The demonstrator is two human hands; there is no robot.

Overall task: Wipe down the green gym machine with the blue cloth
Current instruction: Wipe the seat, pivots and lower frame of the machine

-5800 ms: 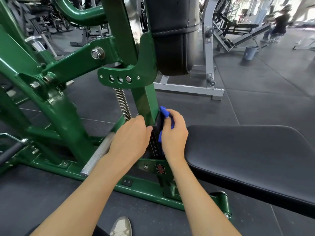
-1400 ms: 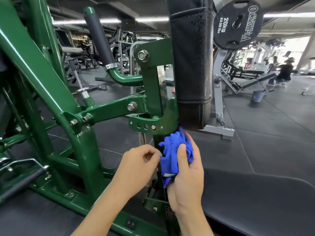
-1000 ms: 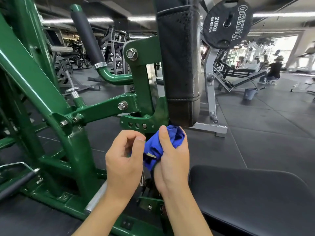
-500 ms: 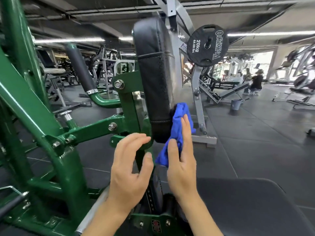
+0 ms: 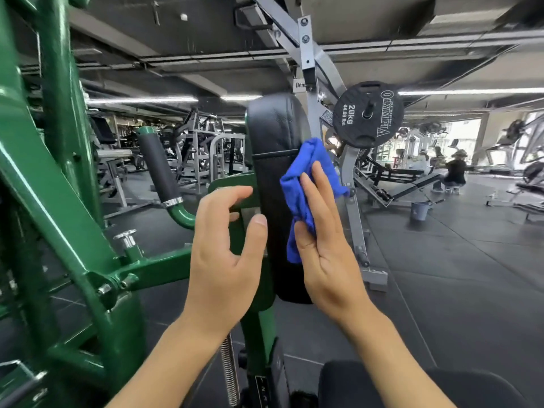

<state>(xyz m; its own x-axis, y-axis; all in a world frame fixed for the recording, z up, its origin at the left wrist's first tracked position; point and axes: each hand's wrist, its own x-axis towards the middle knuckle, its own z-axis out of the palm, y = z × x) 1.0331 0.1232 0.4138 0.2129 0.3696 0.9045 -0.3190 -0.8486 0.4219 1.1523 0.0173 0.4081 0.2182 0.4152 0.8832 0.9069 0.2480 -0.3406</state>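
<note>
Dark rubber floor tiles [image 5: 456,275] run off behind my work, past grey steel machines, one carrying a black 20 kg weight plate [image 5: 368,114]. In the last half second my view has tipped upward. The bunched blue microfibre cloth [image 5: 306,178] has climbed from the lower edge of the tall black upholstered back pad [image 5: 273,136] to its upper half, on the pad's right side. My right hand [image 5: 323,260] lies flat over the cloth, fingers straight, pressing it against the vinyl; whether the thumb hooks the cloth I cannot tell. My left hand [image 5: 226,254] sits by the pad's left edge, fingers loosely curved, thumb raised, gripping nothing. It is just in front of a bracket of the green painted steel machine frame [image 5: 59,187].

A few seconds back both hands were low at the seat post, so I judge the wipe has moved from there up onto the pad. The long green beams at left likely still need doing. Below, a steel coil spring [image 5: 229,369] and the edge of a black seat cushion [image 5: 441,387] show.
</note>
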